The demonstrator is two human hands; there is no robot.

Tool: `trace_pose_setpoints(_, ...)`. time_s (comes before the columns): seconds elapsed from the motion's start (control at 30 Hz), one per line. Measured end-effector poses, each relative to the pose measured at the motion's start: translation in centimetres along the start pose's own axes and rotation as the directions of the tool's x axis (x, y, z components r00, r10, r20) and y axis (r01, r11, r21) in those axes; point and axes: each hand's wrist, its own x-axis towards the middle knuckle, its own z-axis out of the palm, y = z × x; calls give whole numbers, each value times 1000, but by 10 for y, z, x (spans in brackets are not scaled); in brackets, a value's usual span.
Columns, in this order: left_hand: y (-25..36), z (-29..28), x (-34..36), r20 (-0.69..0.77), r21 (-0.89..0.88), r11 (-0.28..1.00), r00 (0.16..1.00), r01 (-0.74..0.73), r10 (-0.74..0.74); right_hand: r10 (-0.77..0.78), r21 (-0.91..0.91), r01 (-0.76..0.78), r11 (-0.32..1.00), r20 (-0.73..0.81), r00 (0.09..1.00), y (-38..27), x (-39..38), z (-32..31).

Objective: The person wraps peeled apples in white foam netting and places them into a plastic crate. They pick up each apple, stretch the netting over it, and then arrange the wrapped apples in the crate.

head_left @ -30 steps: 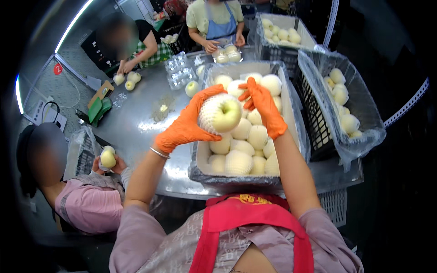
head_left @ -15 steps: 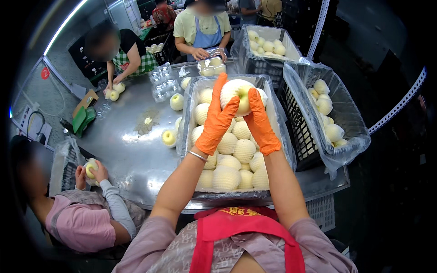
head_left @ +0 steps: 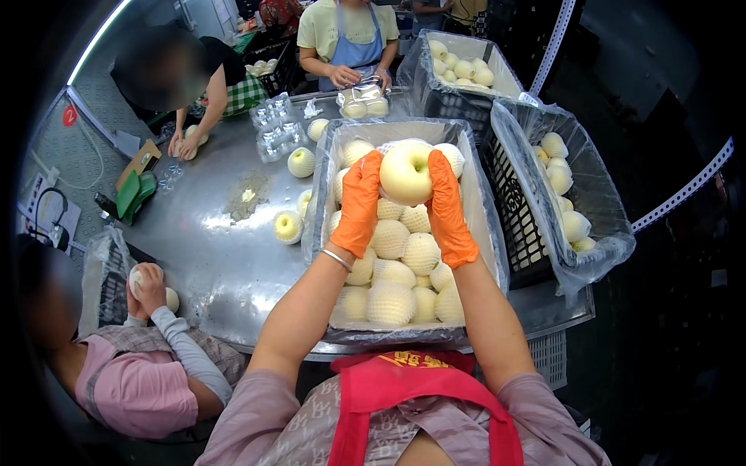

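Observation:
Between my hands, above the crate, is a pale yellow apple (head_left: 406, 175) with its stem hollow turned to the right. My left hand (head_left: 359, 203), in an orange glove, presses on its left side. My right hand (head_left: 449, 213), gloved alike, grips the right side with the thumb near the hollow. The side of the apple that shows is bare. White foam netting (head_left: 395, 145) shows just behind it; whether it still touches the apple I cannot tell. Below, the plastic-lined crate (head_left: 485, 256) holds many apples in foam nets (head_left: 391, 301).
Several netted apples (head_left: 301, 162) lie on the metal table (head_left: 210, 272) left of the crate. Clear plastic packs (head_left: 280, 132) stand farther back. Two lined crates of apples (head_left: 597, 233) are at the right. Co-workers handle fruit at the left (head_left: 146, 289), far left and far side.
The apple has turned in my hands, and its foam netting no longer covers the side that shows. My left fingers, raised before, are now lower and folded against it.

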Motion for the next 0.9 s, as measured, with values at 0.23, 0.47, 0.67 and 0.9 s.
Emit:
trace_pose_setpoints(0.23,12,8,-12,382,-230,883,872,409,-304,102,70,-100,992,-18,995,-4,1,2)
trace_pose_setpoints(0.47,18,28,-12,392,-406,836,897,369,-205,-486,-473,383,793,-113,867,15,21,-23)
trace_pose_setpoints(0.67,5,12,-1,300,-349,932,954,99,11,-161,-314,105,944,-156,975,-12,5,-13)
trace_pose_setpoints(0.9,16,15,-6,89,-137,989,994,-55,67,-28,-253,32,967,19,999,-8,9,-3)
